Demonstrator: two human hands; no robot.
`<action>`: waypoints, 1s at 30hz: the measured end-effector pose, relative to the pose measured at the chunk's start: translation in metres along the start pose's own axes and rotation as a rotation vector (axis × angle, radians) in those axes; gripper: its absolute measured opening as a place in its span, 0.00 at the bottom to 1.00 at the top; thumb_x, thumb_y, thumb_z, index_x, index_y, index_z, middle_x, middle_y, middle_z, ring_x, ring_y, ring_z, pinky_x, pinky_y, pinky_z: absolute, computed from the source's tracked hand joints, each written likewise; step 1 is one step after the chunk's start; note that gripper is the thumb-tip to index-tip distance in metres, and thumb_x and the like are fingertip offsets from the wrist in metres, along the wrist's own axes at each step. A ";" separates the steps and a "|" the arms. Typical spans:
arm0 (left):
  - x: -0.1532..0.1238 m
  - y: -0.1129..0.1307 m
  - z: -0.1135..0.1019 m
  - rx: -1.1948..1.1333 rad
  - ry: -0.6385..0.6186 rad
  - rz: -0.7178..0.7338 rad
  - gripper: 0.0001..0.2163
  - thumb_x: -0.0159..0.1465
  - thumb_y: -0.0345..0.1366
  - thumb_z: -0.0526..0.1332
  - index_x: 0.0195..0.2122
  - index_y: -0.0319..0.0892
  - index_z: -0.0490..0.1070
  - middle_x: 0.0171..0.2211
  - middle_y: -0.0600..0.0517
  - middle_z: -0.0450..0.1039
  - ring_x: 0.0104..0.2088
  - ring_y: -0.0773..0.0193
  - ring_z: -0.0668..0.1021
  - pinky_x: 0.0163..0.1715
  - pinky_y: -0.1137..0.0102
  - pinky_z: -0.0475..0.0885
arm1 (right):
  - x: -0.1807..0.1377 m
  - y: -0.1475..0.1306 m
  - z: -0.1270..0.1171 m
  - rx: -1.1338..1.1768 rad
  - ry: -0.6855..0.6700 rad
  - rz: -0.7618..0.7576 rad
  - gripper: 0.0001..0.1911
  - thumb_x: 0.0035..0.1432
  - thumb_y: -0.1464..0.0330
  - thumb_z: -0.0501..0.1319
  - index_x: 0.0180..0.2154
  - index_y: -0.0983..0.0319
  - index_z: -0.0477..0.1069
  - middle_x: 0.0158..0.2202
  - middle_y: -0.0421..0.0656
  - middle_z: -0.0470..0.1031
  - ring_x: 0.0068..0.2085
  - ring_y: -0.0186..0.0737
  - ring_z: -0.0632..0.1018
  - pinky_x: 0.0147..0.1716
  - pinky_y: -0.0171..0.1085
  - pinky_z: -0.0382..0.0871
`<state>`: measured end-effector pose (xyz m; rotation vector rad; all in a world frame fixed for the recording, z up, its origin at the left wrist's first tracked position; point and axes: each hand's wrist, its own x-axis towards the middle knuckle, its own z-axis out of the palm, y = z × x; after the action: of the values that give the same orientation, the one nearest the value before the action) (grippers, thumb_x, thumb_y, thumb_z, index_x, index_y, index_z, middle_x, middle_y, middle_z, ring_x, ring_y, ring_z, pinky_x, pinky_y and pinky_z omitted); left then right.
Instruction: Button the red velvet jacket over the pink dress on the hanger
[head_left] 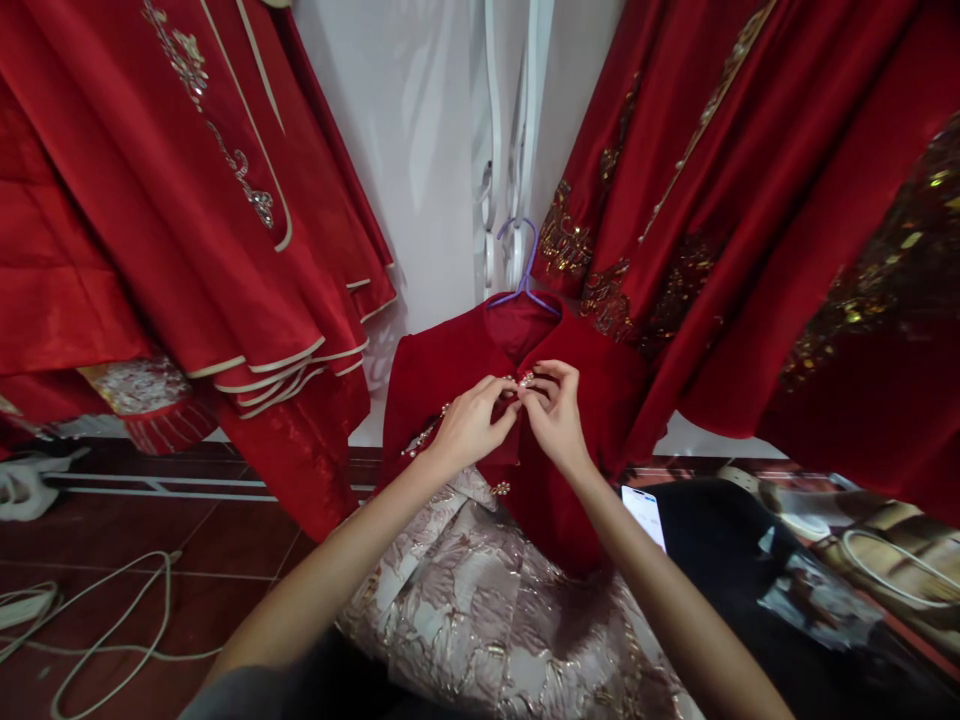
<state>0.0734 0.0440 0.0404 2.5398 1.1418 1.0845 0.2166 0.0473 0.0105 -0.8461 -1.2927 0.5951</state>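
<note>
A dark red jacket (592, 400) hangs on a purple hanger (525, 262) in front of me, over a pale brocade skirt (487, 610). Both my hands meet at its front closure just under the collar. My left hand (472, 420) pinches the left edge at a small pearl button (512, 385). My right hand (553, 410) is curled, fingertips pressed on the same fastening. More pearl beads (421, 438) trim the jacket's left side.
Red embroidered garments hang at the left (187, 220) and right (750, 220) against a white wall (420, 150). A phone (643, 512) lies on dark cloth at the right. White cables (112, 620) trail over the red tiled floor at the lower left.
</note>
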 end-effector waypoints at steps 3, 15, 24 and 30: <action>-0.020 -0.002 0.006 -0.113 -0.013 -0.029 0.18 0.65 0.33 0.53 0.57 0.44 0.62 0.52 0.45 0.69 0.50 0.59 0.75 0.50 0.63 0.71 | -0.033 -0.001 0.007 -0.008 0.088 -0.048 0.22 0.56 0.68 0.57 0.51 0.54 0.51 0.56 0.48 0.55 0.54 0.40 0.69 0.51 0.43 0.69; -0.085 -0.023 -0.003 -0.104 -0.286 -0.054 0.26 0.64 0.29 0.51 0.64 0.48 0.54 0.63 0.47 0.58 0.62 0.59 0.63 0.61 0.57 0.61 | -0.060 0.015 -0.007 -0.144 -0.212 0.295 0.17 0.53 0.68 0.59 0.42 0.56 0.53 0.34 0.39 0.70 0.28 0.37 0.74 0.27 0.37 0.70; -0.093 -0.029 0.009 -0.092 -0.386 0.025 0.34 0.60 0.27 0.55 0.67 0.47 0.45 0.68 0.46 0.45 0.66 0.56 0.54 0.63 0.54 0.56 | -0.041 -0.071 -0.053 -0.007 -0.202 0.283 0.14 0.52 0.63 0.64 0.37 0.55 0.59 0.33 0.38 0.66 0.26 0.31 0.70 0.23 0.31 0.67; -0.091 -0.025 0.005 -0.160 -0.356 0.019 0.26 0.60 0.28 0.56 0.61 0.45 0.59 0.62 0.45 0.60 0.62 0.56 0.63 0.60 0.58 0.62 | -0.071 -0.037 0.002 0.089 -0.425 0.210 0.15 0.56 0.65 0.61 0.43 0.54 0.58 0.39 0.41 0.67 0.38 0.36 0.75 0.33 0.35 0.74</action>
<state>0.0214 -0.0017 -0.0233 2.4867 0.9008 0.6580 0.1974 -0.0296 0.0003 -0.8131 -1.5547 1.0328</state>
